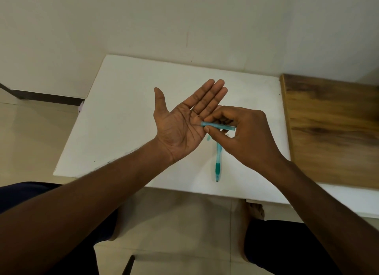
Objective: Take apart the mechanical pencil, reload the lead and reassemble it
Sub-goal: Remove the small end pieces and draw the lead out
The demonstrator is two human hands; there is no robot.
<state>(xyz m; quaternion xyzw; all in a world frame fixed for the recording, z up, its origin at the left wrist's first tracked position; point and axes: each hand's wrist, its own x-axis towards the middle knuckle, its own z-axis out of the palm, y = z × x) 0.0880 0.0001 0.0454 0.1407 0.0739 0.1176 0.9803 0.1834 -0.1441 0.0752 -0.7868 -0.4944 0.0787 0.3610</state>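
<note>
A: Item one, your left hand?

B: Held palm up over the bench; fingers straight and together, thumb apart; grip spread, nothing clasped in it.

A: Item two, your right hand?

B: Just beside the left, knuckles up; grip pinching a teal tube between thumb and fingertips; the tube lies level, its left end touching the edge of your left palm; its right end shows under the curled fingers.

A: Item three, the pencil?

B: Barrel flat on the bench, below your right hand; translucent teal, with a darker teal band toward the near end; tip pointing toward you; far end hidden by the right hand. One small teal piece shows between the two hands; whether it lies on the bench you cannot tell.

A: Item four, surroundings?

B: White bench; wooden board along its right side; tiled floor below; your knees in dark cloth at the bottom edge; one bare foot under the bench.
</note>
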